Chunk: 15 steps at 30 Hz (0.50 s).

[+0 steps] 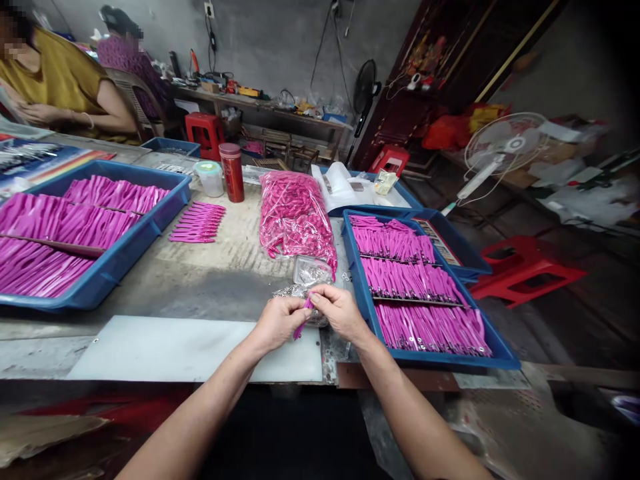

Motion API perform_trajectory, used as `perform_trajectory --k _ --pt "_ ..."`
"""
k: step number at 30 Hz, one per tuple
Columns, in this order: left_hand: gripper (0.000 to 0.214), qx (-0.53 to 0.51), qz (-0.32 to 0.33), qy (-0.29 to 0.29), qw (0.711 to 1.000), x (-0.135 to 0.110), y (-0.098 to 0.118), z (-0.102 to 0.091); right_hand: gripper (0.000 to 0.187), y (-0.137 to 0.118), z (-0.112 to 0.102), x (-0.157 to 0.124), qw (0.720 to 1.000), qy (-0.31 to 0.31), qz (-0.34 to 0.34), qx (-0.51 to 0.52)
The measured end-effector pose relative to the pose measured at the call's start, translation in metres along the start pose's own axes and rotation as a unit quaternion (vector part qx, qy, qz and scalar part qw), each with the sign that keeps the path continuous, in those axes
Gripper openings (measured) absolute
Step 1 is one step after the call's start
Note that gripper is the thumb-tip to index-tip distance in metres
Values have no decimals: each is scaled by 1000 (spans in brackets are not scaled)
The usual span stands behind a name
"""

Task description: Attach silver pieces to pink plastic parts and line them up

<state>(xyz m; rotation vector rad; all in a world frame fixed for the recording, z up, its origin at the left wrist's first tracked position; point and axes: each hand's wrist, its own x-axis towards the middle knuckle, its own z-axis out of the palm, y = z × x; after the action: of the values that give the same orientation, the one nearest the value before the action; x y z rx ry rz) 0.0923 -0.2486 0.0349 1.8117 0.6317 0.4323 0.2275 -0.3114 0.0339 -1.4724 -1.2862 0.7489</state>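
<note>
My left hand (pixel 278 323) and my right hand (pixel 338 309) meet at the table's near edge, both pinching one thin pink plastic piece (pixel 301 323) between their fingertips. The piece hangs down between the hands. Just behind them lies a small clear bag of metal parts (pixel 311 271). Beyond it, a large clear bag of pink pieces (pixel 295 217) lies on the table. To the right of my right hand stands a blue tray (pixel 361 287) with rows of pink pieces.
A larger blue tray (pixel 125 250) of pink pieces sits at left, with a loose row of pink pieces (pixel 197 222), a red flask (pixel 233 173) and a lidded cup (pixel 209 177) behind. Two people sit at far left. Red stools (pixel 523 268) and a fan (pixel 500 157) stand at right.
</note>
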Motion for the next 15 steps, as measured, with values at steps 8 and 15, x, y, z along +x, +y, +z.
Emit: perform_trajectory --k 8,15 --pt "30 -9 -15 -40 999 -5 -2 -2 16 -1 -6 -4 999 -37 20 -23" --pt "30 -6 -22 -43 999 -5 -4 -1 15 0 -1 -5 999 -13 19 -34"
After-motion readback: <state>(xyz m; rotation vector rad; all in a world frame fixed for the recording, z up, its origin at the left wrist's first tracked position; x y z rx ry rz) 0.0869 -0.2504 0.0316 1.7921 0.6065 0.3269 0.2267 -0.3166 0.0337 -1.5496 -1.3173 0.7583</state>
